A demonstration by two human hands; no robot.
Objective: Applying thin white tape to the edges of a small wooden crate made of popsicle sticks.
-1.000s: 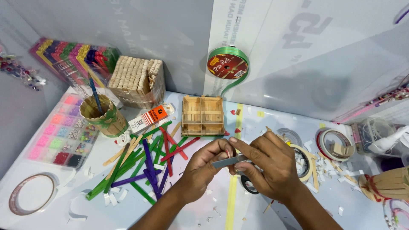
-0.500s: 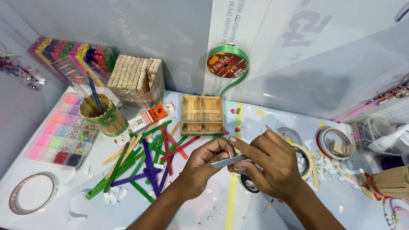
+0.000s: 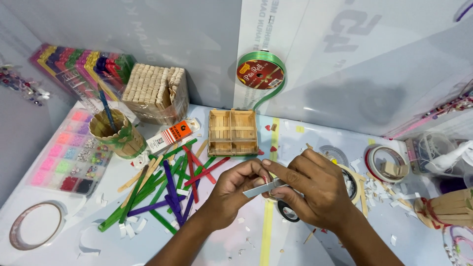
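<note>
Over a cluttered craft table (image 3: 305,246), my left hand (image 3: 235,189) and right hand (image 3: 315,189) meet at mid-frame around a short grey strip (image 3: 261,188), which I take to be tape or a thin stick, though I cannot tell which. The strip sits above the table between both sets of fingertips, not resting on anything. The left thumb and forefinger are pinched narrow on its near end; the right fingers (image 3: 283,172) curl close over its far end, with the forefinger laid flat along the top.

I judge the step in hand to be fitting or peeling the strip, fine work done between the fingertips. The next move seems to call for a steady pinch from the left and a small, careful pull or press from the right.

Both forearms come up from the lower edge, wrists angled inward so the knuckles nearly touch. The left palm faces right; the right hand arches over from above, its back to the camera.

A dark roll of tape (image 3: 287,211) lies just beneath the right hand. A scatter of coloured craft sticks (image 3: 170,189) lies near the left wrist, and a small wooden stick tray (image 3: 232,132) stands beyond the hands. A green ribbon spool (image 3: 260,74) leans on the back wall, well apart.
</note>
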